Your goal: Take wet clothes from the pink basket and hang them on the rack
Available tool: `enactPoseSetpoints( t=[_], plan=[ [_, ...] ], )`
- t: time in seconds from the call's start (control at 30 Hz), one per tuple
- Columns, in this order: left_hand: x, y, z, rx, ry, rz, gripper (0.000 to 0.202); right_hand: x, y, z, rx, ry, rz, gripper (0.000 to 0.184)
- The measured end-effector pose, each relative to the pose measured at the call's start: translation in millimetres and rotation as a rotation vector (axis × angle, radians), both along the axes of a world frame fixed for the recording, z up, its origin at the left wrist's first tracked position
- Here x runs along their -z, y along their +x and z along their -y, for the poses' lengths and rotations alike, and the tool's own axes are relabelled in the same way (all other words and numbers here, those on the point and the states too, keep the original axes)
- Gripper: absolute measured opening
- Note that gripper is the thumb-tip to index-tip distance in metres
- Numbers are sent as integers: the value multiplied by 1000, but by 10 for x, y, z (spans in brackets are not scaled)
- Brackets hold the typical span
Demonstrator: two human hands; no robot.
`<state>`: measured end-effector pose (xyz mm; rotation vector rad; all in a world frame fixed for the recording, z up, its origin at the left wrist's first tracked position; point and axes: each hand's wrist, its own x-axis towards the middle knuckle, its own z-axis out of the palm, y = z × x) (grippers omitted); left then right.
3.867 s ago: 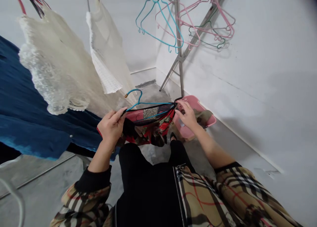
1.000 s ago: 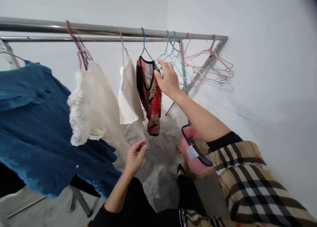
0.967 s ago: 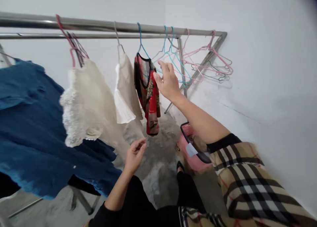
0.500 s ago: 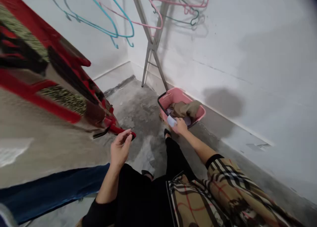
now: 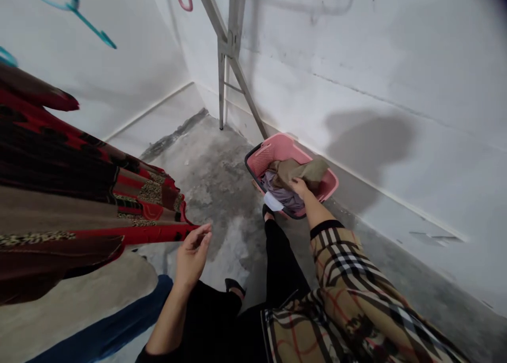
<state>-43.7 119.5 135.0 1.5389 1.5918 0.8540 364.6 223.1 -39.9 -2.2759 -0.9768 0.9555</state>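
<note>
In the pink basket (image 5: 277, 147), right hand (image 5: 301, 189) has dropped.

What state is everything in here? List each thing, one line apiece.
Right hand: in the basket, on the clothes.
Left hand: open, empty, just below the red garment's hem.
Pink plastic laundry basket: on the floor beside the wall, holding clothes.
Olive garment: crumpled in the basket.
Red patterned garment: hanging, not touching either hand.
Metal rack leg: standing on the floor.
</note>
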Motion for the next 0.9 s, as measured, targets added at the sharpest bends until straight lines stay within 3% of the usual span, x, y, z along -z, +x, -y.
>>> enactPoseSetpoints(
  t=[0.13, 0.23, 0.37, 0.53, 0.7, 0.8, 0.9],
  plan=[
    [2, 22, 13, 6, -8, -9, 42, -264, 104, -237, 195, 268, -188, 43],
    [-43, 32, 52, 13, -14, 8, 43, -644, 279, -351, 273, 453, -298, 39],
    [-94, 0, 139, 24, -1, 38, 42, -1205, 498, -394, 318, 803, -595, 29],
    [-113, -97, 239, 16, 42, 67, 39, -1669, 606, -356, 167, 947, -593, 30],
    [-199, -135, 289, -2, 32, 93, 39, -2006, 481, -216, 157, 1019, -747, 30],
    [-270, -104, 309, -17, 26, 123, 42, -2408, 283, -47, 26, 1074, -841, 38],
    [-309, -32, 323, -4, 28, 164, 44, -2968, 46, 186, -150, 1130, -897, 39]
  ],
)
